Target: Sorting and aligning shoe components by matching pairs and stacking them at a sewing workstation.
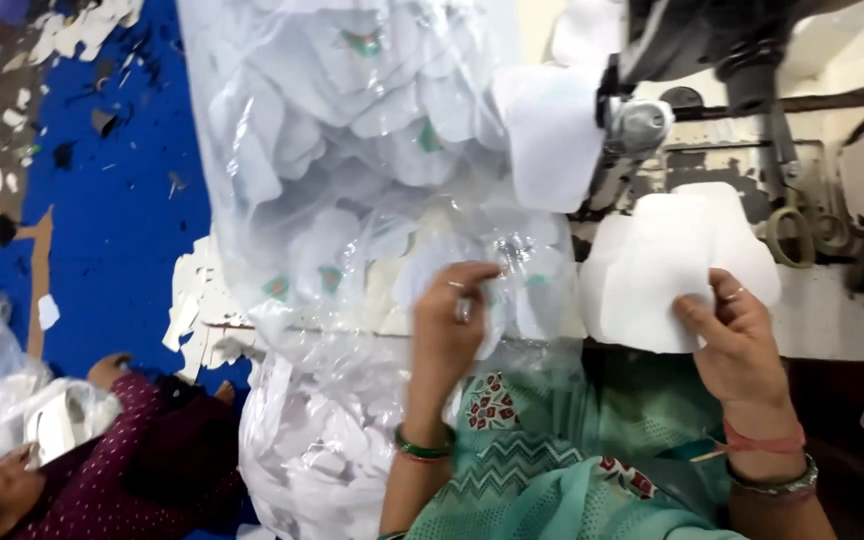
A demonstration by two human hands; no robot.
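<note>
Head view shows us the clear plastic bag of white cut pieces, our landmark. Right of it, our right hand pinches a white fabric piece before the sewing machine. At the bag's lower edge, our left hand grips its plastic.

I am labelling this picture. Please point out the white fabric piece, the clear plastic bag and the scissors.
white fabric piece (652, 265): head view, its flat middle.
clear plastic bag (352, 150): head view, its upper wall.
scissors (792, 235): head view, a handle ring.
</note>
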